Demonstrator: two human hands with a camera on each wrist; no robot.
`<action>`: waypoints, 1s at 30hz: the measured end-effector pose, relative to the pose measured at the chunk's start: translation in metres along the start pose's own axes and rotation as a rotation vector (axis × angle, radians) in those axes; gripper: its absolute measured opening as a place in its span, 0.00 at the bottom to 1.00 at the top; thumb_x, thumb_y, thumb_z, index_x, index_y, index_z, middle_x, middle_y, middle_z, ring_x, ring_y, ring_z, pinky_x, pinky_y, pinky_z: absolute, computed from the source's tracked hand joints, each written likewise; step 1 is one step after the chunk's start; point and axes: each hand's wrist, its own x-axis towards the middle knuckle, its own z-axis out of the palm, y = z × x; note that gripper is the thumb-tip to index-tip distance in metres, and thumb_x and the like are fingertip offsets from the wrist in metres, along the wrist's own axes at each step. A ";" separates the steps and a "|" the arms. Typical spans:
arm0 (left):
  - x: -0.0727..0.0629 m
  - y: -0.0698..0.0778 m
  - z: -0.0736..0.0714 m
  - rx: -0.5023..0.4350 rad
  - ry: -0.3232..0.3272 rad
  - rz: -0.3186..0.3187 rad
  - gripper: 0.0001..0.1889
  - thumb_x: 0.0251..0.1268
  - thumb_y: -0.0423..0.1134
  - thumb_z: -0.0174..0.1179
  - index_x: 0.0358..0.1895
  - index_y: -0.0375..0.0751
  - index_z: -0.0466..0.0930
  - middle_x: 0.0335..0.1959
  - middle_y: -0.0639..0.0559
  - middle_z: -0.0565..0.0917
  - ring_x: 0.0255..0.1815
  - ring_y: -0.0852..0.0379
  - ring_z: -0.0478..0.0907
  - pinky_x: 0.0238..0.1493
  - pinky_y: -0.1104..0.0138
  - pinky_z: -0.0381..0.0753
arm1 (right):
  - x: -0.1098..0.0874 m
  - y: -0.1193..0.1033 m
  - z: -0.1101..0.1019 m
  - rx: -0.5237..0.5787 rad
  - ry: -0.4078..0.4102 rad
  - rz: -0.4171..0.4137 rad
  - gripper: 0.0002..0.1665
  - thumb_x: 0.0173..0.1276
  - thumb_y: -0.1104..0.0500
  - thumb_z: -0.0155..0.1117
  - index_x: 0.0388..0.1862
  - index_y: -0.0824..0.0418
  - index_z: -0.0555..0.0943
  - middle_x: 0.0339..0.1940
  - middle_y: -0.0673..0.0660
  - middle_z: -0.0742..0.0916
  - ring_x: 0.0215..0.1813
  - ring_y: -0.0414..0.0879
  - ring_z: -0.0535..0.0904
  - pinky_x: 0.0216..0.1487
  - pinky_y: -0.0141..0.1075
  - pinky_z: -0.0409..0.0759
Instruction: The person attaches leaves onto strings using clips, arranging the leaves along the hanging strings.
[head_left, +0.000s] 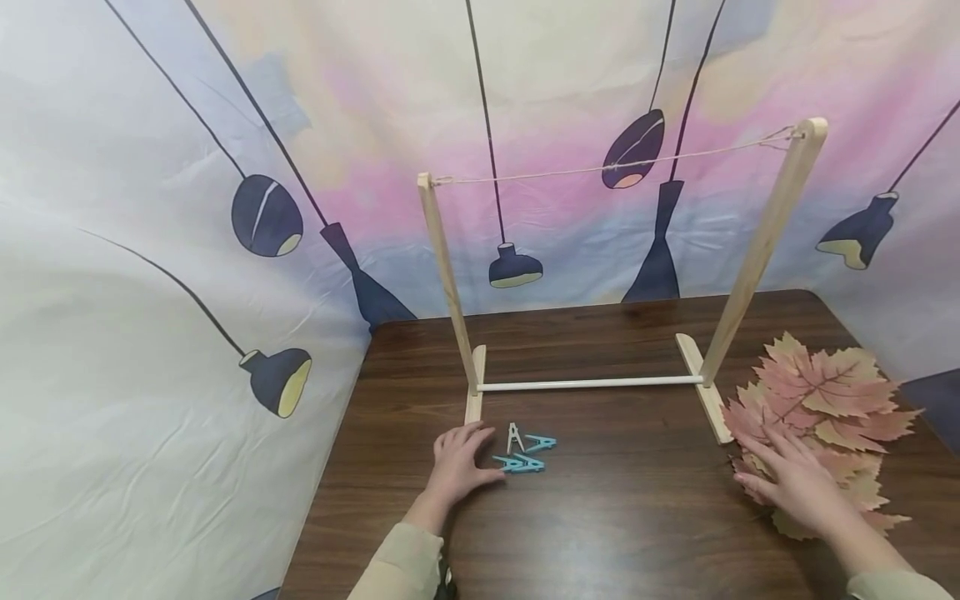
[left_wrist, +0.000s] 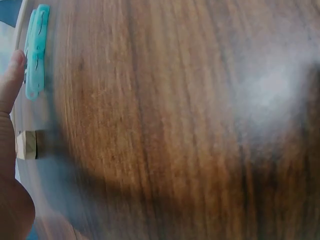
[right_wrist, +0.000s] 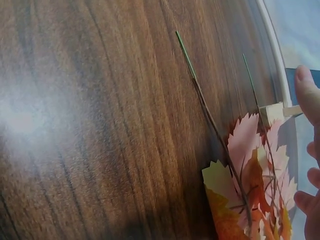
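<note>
My left hand (head_left: pixel 454 463) is low over the table at the left, fingers loosely spread, its thumb tip right at a light blue clothespin (head_left: pixel 507 464). Two more blue clothespins, one at the side (head_left: pixel 529 464) and one behind (head_left: pixel 542 442), lie close by with a whitish clothespin (head_left: pixel 513 437). On the right, my right hand (head_left: pixel 798 483) reaches over a bunch of pink and orange artificial maple leaves (head_left: pixel 832 387), fingers extended and overlapping them. The right wrist view shows thin stems (right_wrist: pixel 210 117) with green tips sticking out from the leaves (right_wrist: pixel 242 140).
A wooden stand with a left post (head_left: pixel 447 275), a right post (head_left: pixel 761 242) and a white crossbar (head_left: pixel 592 384) stands towards the back of the brown table (head_left: pixel 615 517). A string (head_left: pixel 555 173) runs between the post tops. Behind hangs a cloth (head_left: pixel 375 108) printed with lamps.
</note>
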 end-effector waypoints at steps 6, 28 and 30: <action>0.000 -0.004 -0.001 -0.004 -0.016 -0.020 0.38 0.38 0.61 0.72 0.58 0.53 0.77 0.63 0.47 0.69 0.60 0.42 0.63 0.59 0.44 0.53 | -0.004 0.001 0.000 -0.002 -0.015 -0.009 0.36 0.47 0.50 0.75 0.55 0.60 0.77 0.57 0.76 0.71 0.51 0.79 0.64 0.46 0.68 0.60; -0.005 -0.007 0.006 -0.011 -0.040 -0.018 0.19 0.47 0.54 0.70 0.43 0.53 0.85 0.61 0.50 0.72 0.61 0.44 0.61 0.58 0.44 0.54 | 0.002 0.003 0.022 -0.043 0.061 0.046 0.24 0.46 0.57 0.76 0.44 0.64 0.83 0.39 0.65 0.82 0.41 0.59 0.75 0.38 0.48 0.62; -0.006 -0.007 0.006 -0.023 -0.038 -0.026 0.18 0.47 0.54 0.70 0.43 0.53 0.84 0.61 0.50 0.72 0.61 0.44 0.61 0.58 0.44 0.54 | 0.004 0.002 0.023 -0.036 0.031 0.077 0.23 0.48 0.58 0.75 0.44 0.65 0.83 0.38 0.65 0.82 0.41 0.60 0.74 0.39 0.50 0.62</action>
